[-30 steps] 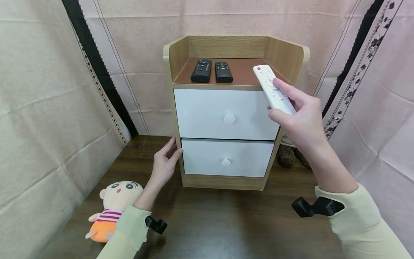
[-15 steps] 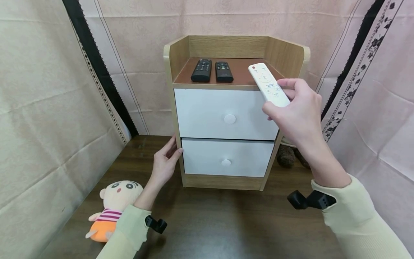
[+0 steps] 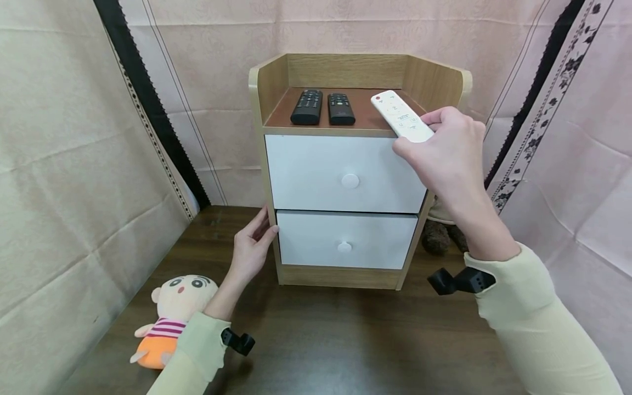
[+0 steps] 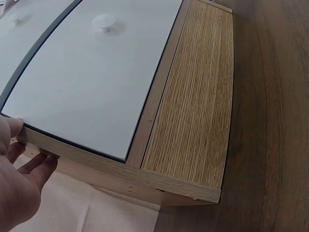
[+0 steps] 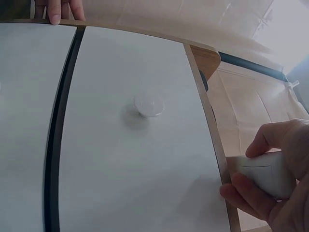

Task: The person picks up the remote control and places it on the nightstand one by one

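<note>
A small wooden cabinet [image 3: 340, 277] with two white drawers stands upright. My left hand [image 3: 250, 249] holds its left edge: the thumb lies on the front rim, while the fingers touch the side panel, as the left wrist view [image 4: 21, 181] also shows. My right hand [image 3: 451, 156] grips a white remote control [image 3: 402, 117] by its lower end. The remote slants over the right part of the brown top shelf [image 3: 362, 109]; whether it touches the shelf I cannot tell. Two black remotes, a left one [image 3: 307, 107] and a right one [image 3: 340, 109], lie side by side on that shelf.
Raised wooden walls [image 3: 345, 71] border the shelf at the back and sides. A plush doll [image 3: 173, 323] is beside my left forearm on the dark wooden table [image 3: 345, 340]. Behind the cabinet's right side sits a partly hidden brown plush toy [image 3: 436, 236].
My right hand has moved up, forward and a little left with the white remote, bringing it further over the shelf. My left hand has stayed in place.
</note>
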`<state>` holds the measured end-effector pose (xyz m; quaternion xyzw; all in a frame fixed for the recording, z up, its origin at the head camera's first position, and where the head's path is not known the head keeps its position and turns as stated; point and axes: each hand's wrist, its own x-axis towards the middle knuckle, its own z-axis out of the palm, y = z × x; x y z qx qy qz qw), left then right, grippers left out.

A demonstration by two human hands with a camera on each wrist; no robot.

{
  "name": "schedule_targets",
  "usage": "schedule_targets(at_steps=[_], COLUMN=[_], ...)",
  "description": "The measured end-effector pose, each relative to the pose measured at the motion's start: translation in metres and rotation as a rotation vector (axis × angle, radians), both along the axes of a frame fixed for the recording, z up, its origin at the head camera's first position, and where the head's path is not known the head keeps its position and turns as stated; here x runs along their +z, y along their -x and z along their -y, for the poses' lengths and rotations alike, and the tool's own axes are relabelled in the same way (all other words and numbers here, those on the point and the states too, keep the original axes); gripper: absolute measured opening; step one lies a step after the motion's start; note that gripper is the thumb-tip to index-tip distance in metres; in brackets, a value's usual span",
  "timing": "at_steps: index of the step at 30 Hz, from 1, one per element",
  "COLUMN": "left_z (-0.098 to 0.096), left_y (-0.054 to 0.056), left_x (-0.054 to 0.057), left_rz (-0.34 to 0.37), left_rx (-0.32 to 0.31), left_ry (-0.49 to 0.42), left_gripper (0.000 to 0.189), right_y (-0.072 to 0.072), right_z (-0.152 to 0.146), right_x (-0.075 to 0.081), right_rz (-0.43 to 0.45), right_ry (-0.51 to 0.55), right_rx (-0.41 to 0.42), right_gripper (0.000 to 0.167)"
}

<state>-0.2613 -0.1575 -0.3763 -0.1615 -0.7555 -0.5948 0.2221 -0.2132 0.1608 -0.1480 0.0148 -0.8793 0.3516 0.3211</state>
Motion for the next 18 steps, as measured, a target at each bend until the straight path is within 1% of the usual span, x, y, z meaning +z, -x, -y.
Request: schedule_targets(at_steps=[4, 11, 18], left_z=[0.0002, 0.0005, 0.0009], left_y=[0.0004, 0.0014, 0.0018], left_x=[-0.0010, -0.0017, -0.0018], left_rz=[-0.004, -0.009, -0.004], left_rx=[0.000, -0.004, -0.008], left_ry=[0.000, -0.009, -0.006], left_gripper=[0.057, 0.057, 0.057], right_y=[0.0027, 0.0040, 0.0078], right_z=[0.0017, 0.0042, 0.0081], right_x=[0.0010, 0.0020, 0.0049], right_rz=[-0.010, -0.082, -0.149], right_ry=[-0.044, -0.123, -0.144], right_rx=[-0.016, -0.017, -0.008], right_gripper=[0.053, 0.048, 0.047])
